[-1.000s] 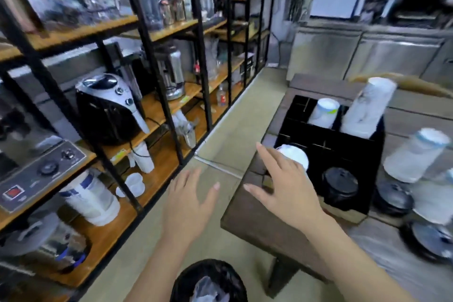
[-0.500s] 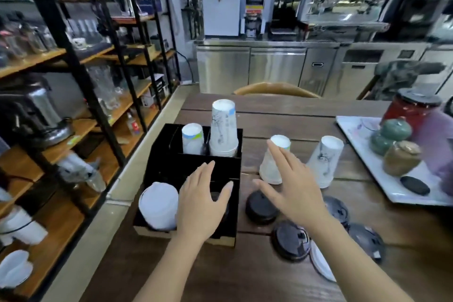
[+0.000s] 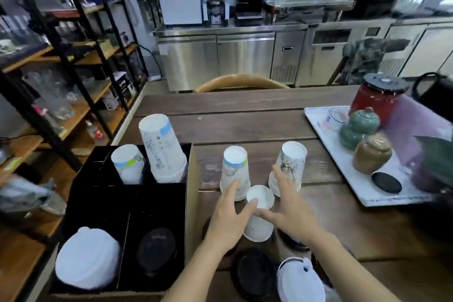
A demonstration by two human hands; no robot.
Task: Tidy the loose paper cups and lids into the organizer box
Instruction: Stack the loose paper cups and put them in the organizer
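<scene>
The black organizer box [image 3: 191, 203] stands at the table's left edge. Its back compartments hold a short stack of cups [image 3: 127, 163] and a tall stack of cups [image 3: 163, 152]. Its front ones hold white lids [image 3: 87, 258] and black lids [image 3: 157, 250]. Right of the box, three loose cups stand upside down: a blue-banded cup [image 3: 234, 167], a sketch-printed cup [image 3: 291, 162] and a small white cup [image 3: 259, 228]. My left hand [image 3: 229, 216] and my right hand [image 3: 290, 208] flank the small cup with fingers spread, and the thumbs touch it. Loose black lids [image 3: 255, 272] and a white lid [image 3: 300, 279] lie nearer me.
A white tray [image 3: 343, 154] at the right carries ceramic jars, a red canister [image 3: 375, 103] and a black lid. A chair back [image 3: 241, 81] stands behind the wooden table [image 3: 245, 125]. Metal shelving runs along the left and steel counters along the back.
The view swung from the shelves to the table. My left hand moved right, off the box. Both hands closed in on the small white cup between the two taller cups.
</scene>
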